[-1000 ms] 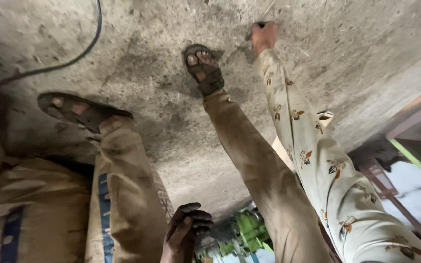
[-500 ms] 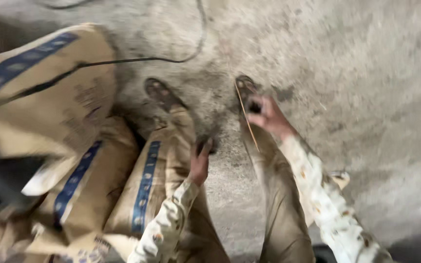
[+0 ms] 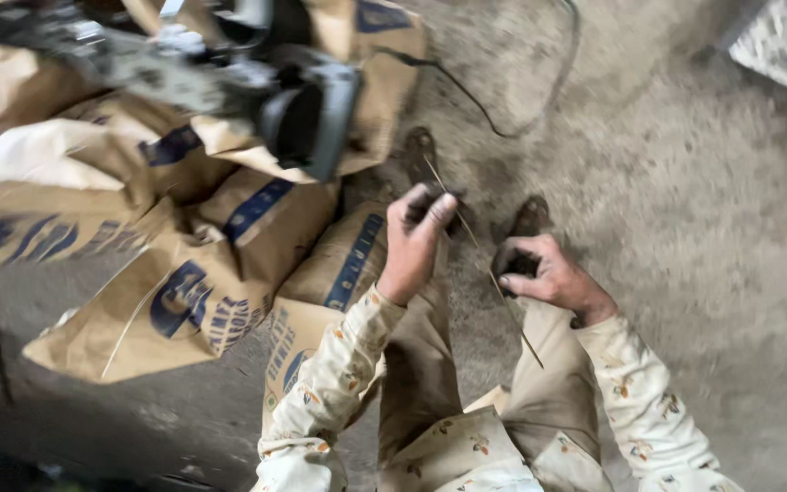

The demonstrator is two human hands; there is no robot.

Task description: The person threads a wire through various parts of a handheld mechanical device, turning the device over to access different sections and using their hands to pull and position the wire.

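Both the left hand (image 3: 414, 239) and right hand (image 3: 539, 273) pinch a thin stick (image 3: 485, 264); bending it harder could snap it.

A rough workshop or storeroom, by the look of its bare, stained concrete floor (image 3: 685, 228). Brown paper sacks (image 3: 175, 273) with blue printing lie heaped on that floor, some split and crumpled. A dark grey machine (image 3: 302, 109) rests on top of the sacks, and a black cable (image 3: 503, 123) snakes across the concrete just beside them.
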